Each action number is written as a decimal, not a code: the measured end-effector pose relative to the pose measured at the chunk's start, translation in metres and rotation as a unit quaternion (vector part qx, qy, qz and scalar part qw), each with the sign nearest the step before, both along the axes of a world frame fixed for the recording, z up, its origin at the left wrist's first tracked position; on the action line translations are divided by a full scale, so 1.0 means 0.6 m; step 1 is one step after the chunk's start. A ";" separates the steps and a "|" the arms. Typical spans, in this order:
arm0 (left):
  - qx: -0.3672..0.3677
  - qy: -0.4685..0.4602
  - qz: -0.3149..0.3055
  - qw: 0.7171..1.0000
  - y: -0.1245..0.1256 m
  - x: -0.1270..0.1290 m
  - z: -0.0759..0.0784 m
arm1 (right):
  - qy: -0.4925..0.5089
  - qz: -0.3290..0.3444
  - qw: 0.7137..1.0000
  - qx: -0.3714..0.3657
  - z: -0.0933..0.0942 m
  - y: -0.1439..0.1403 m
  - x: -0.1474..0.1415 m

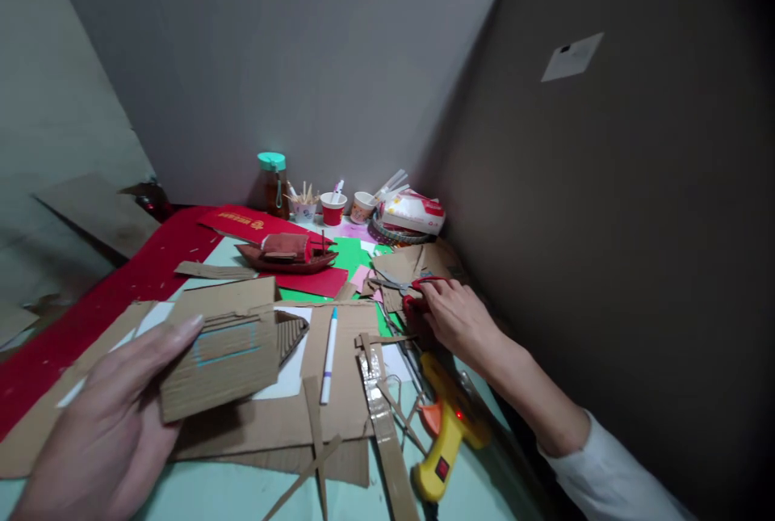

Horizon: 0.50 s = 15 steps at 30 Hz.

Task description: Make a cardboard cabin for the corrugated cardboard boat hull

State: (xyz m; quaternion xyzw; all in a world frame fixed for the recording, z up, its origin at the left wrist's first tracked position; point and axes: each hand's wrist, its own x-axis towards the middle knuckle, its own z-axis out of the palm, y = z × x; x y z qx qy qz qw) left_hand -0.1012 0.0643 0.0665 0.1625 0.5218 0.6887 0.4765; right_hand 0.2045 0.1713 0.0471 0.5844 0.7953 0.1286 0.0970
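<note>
Head view shows the cardboard piece (221, 363), marked with a blue outline, pinched flat in the left hand (115, 416), thumb on top, tilted up for viewing. Off to its right, the right hand (457, 315) closes around the red-handled scissors (403, 287). Between the hands lies a pen (328, 355); just below the right wrist rests a yellow glue gun (445, 432).

**Colours on the craft surface**

Brown corrugated cardboard piece (221, 367) with a blue marker outline; red-handled scissors (404, 287); yellow glue gun (446, 432) with orange tip; white pen (328, 355) with blue cap; red paper (90, 311); pale mint surface (242, 497); green sheet (351, 254).
</note>
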 end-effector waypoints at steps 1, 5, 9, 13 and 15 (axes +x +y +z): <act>0.002 -0.019 -0.001 1.000 -0.001 0.003 0.005 | -0.004 0.000 1.000 -0.002 -0.005 0.005 0.004; 0.007 -0.043 -0.063 0.997 -0.004 0.010 0.020 | 0.011 0.009 1.000 -0.005 -0.030 0.032 0.020; 0.023 -0.046 -0.081 0.995 -0.002 0.003 0.018 | 0.075 0.020 0.997 0.003 -0.030 0.046 0.033; 0.023 -0.053 -0.073 0.996 -0.002 -0.006 0.011 | 0.165 0.007 0.986 0.025 0.015 0.010 0.046; 0.029 -0.054 -0.069 0.996 -0.003 -0.008 0.011 | 0.305 0.027 0.952 0.028 0.034 -0.028 0.041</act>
